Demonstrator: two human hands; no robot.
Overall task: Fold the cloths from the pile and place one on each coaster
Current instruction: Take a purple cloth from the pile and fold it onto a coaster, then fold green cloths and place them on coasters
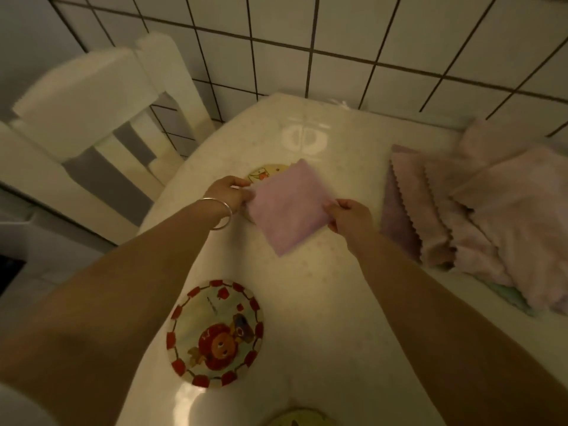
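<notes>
A folded pink cloth (287,207) is held over the far coaster (268,172), which shows only at its yellow top edge. My left hand (229,192) pinches the cloth's left edge and my right hand (349,215) pinches its right edge. A round coaster with a red border and a cartoon figure (215,333) lies bare near the table's front left. Part of a third coaster (299,419) peeks in at the bottom edge. The pile of pink cloths (479,210) with zigzag edges lies at the right of the table.
The white table (322,302) stands against a tiled wall (338,41). A white chair (92,118) stands at the left beyond the table's edge. A pale green cloth (510,295) peeks out under the pile.
</notes>
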